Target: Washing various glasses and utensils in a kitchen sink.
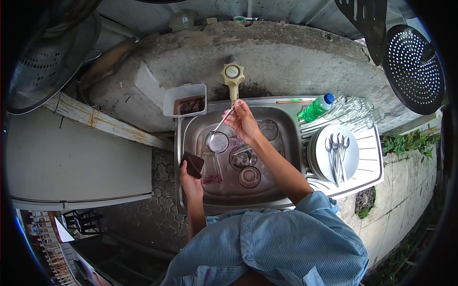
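My right hand (244,121) grips a metal spoon (222,123) by its handle, just below the spout of the tap (233,80). The spoon's bowl points down and to the left over the steel sink (229,193). In my left hand (192,184) is a dark brown sponge or scouring pad (192,164), held at the basin's left side. Beneath my hands, several drinking glasses lie or stand in the basin, among them a tipped glass (213,168) with reddish liquid or residue, and an upright glass (249,177). My right forearm hides part of the basin.
On the drainboard are a stack of white plates (349,157) with several spoons (336,146) on top, a green bottle (316,107) with a blue cap, and several glasses (354,103). A plastic tub (185,100) stands behind the sink's left corner. A perforated skimmer (413,68) hangs at upper right.
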`<state>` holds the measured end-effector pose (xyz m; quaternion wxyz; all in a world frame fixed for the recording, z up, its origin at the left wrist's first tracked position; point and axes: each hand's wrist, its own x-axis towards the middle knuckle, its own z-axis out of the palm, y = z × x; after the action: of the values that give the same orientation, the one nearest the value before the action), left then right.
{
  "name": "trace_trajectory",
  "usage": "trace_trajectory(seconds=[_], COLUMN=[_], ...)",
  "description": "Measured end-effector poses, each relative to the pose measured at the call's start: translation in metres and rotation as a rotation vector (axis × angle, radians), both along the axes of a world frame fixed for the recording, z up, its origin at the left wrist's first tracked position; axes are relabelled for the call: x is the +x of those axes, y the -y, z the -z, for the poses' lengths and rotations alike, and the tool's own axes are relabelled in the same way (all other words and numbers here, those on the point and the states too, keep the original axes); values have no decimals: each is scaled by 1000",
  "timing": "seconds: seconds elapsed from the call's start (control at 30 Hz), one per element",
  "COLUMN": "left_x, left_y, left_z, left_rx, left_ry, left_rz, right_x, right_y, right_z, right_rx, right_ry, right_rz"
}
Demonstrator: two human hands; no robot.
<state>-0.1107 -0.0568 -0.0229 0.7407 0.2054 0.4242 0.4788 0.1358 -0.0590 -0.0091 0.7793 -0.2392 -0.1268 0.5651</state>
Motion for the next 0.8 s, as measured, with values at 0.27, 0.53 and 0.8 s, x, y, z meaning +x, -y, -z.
trace_trajectory(seconds=[0.27,0.53,0.8], left_x=[8,-4,9], left_y=[2,0,3], left_z=[1,12,8], left_rx=[-8,-30,-21], left_ry=[-5,-5,47], left_rz=[52,84,112], right_x=[10,-2,-5], right_y=[-8,-3,-9], right_z=[12,-13,-20], right_rx=[190,-188,-270], right_ry=[-61,-12,-104], right_rz=[-74,-4,-50])
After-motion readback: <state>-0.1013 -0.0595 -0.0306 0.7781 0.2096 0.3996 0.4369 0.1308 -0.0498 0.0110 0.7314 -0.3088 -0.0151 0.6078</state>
